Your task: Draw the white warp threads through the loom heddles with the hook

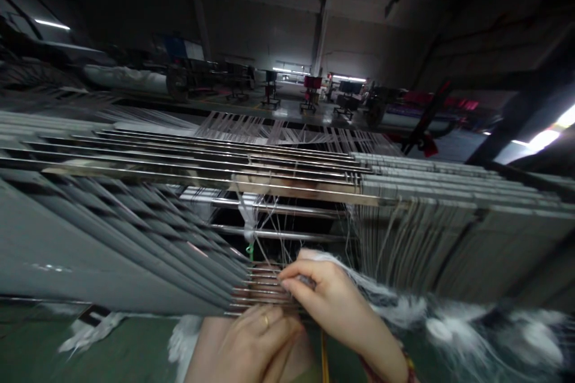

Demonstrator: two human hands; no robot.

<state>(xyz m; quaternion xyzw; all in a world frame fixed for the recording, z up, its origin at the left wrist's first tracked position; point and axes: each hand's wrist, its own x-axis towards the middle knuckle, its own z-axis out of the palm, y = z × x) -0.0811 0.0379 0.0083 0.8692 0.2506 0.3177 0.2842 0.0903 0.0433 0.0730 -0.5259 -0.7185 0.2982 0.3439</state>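
I look down at a loom frame with rows of thin grey metal heddles (112, 251) hung on horizontal steel bars (269, 188). My right hand (327, 302) pinches fine white threads (265, 215) at the lower ends of the bars, fingers closed. My left hand (251, 344), with a ring on one finger, lies just below and left of it against the lower heddle bars (258, 293), fingers curled; what it holds is hidden. A white knotted thread bundle with a green tie (249, 239) hangs just above both hands.
More packed heddles (449, 233) fill the right side. Loose white fibre fluff (471, 323) lies at lower right and lower left. White warp threads (278, 128) stretch away behind the frame. Beyond is a dim factory hall with machines, carts and a pillar (320, 30).
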